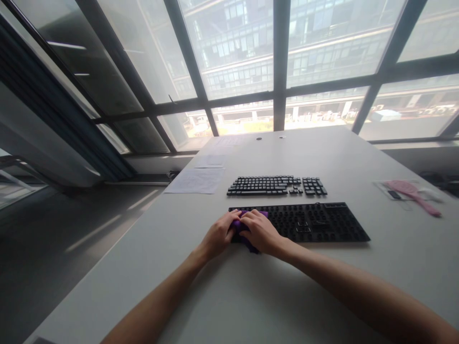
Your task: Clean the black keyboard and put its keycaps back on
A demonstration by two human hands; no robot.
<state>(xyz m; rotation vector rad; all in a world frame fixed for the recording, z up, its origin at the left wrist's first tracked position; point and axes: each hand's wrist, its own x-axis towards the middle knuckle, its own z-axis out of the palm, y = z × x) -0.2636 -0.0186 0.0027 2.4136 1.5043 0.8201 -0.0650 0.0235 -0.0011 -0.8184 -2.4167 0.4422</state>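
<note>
A black keyboard base [322, 224] with its keycaps off lies across the white table. Over its left end is a bunched purple cloth [247, 241], partly hidden beneath my hands. My left hand [220, 233] has its fingers closed on the cloth's left side. From the right, my right hand [261, 230] presses and grips the same cloth, its fingers bent over it. The two hands are close together, fingertips nearly meeting. Just behind the base, the loose keycaps [263, 185] sit in keyboard order, with the number-pad keycaps [314, 186] as a separate block.
Paper sheets [197, 180] lie along the table's left edge. At the right are a pink handheld fan or brush-like item [412, 193] and a small black piece [394, 195]. The white table [308, 155] reaches back to tall windows. A dark curtain [71, 105] hangs at left.
</note>
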